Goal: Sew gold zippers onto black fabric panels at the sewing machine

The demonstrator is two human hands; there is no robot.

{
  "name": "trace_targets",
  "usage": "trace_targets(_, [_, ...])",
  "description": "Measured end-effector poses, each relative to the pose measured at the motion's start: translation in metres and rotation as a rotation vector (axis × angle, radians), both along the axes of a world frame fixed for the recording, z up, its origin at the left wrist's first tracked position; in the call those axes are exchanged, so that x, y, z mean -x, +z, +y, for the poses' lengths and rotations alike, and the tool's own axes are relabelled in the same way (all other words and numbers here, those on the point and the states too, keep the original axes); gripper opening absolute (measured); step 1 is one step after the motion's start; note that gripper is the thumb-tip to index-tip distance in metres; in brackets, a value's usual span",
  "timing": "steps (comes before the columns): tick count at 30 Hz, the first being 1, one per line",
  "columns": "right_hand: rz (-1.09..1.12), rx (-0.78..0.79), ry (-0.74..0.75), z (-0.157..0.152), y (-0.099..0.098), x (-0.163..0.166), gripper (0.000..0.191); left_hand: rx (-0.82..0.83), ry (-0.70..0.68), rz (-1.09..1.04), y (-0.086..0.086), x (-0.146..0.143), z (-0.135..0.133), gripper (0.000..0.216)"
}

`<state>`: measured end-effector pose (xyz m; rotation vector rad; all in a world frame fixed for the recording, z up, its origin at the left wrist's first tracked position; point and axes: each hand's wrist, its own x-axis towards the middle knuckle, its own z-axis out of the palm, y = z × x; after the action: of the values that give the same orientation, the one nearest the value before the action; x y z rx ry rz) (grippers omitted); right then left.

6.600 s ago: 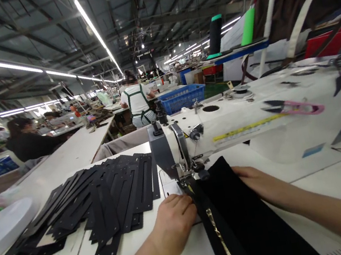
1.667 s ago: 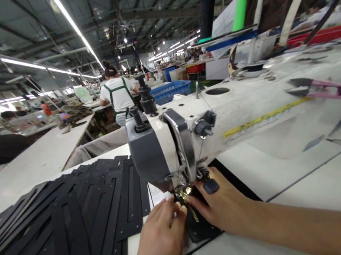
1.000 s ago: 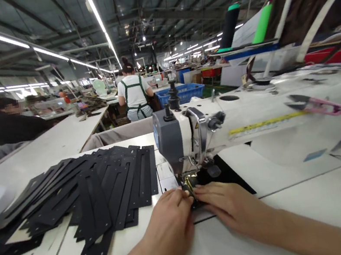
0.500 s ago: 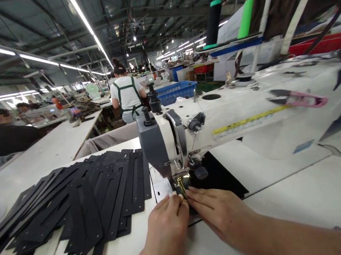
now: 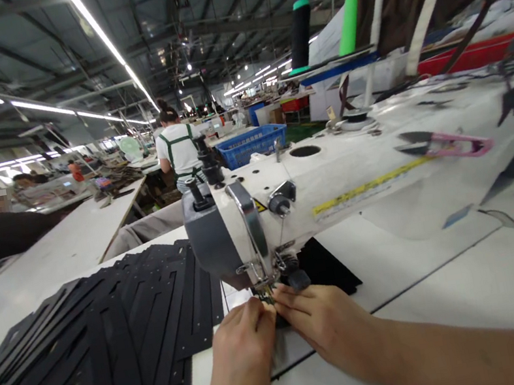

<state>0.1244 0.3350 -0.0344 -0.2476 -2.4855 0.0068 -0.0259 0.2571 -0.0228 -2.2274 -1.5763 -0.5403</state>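
Note:
A black flat piece (image 5: 327,266) lies under the needle area of a white and grey sewing machine (image 5: 215,239), its far part spreading out to the right behind the presser foot. Close in front of the needle, my left hand (image 5: 242,348) is closed, thumb and bent index finger pinching the near edge of the piece. My right hand (image 5: 326,319) meets it from the other side, fingers pressed together on the same edge, its thumb hidden. Fingertips of both hands almost touch. Small brassy metal shows between them, partly covered.
A fanned pile of black slotted strips with small holes (image 5: 113,337) covers the table's left side. Pink-handled thread snips (image 5: 457,142) rest on the machine arm above a yellow measuring tape (image 5: 370,186). Thread cones (image 5: 348,25) stand behind. A co-worker (image 5: 177,147) faces away near a blue crate (image 5: 253,144).
The camera view has shifted, so the machine and pile appear further left and slightly lower. Both hands stay at the needle, now closer to it and covering more of the brassy metal.

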Motion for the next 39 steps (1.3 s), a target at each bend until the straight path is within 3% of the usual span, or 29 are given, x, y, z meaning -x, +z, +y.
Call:
trace_targets(8, [0.031, -0.02, -0.027, -0.006, -0.008, -0.01, 0.026, -0.041, 0.044, -0.018, 0.0, 0.003, -0.02, 0.024])
trace_targets(11, [0.045, -0.06, -0.013, -0.006, -0.012, -0.012, 0.03, -0.052, -0.011, 0.034, -0.003, 0.005, -0.025, 0.023])
trace_targets(20, [0.019, -0.037, -0.01, 0.0, -0.001, -0.005, 0.027, -0.086, -0.095, 0.092, -0.006, 0.012, -0.01, 0.025])
trace_targets(29, [0.02, -0.01, 0.025, 0.01, 0.006, 0.003, 0.035, -0.097, -0.021, -0.006, -0.018, 0.018, 0.003, 0.029])
trace_targets(39, [0.047, 0.102, 0.048, 0.015, 0.005, 0.008, 0.029, -0.068, -0.005, -0.113, -0.012, 0.013, 0.005, 0.025])
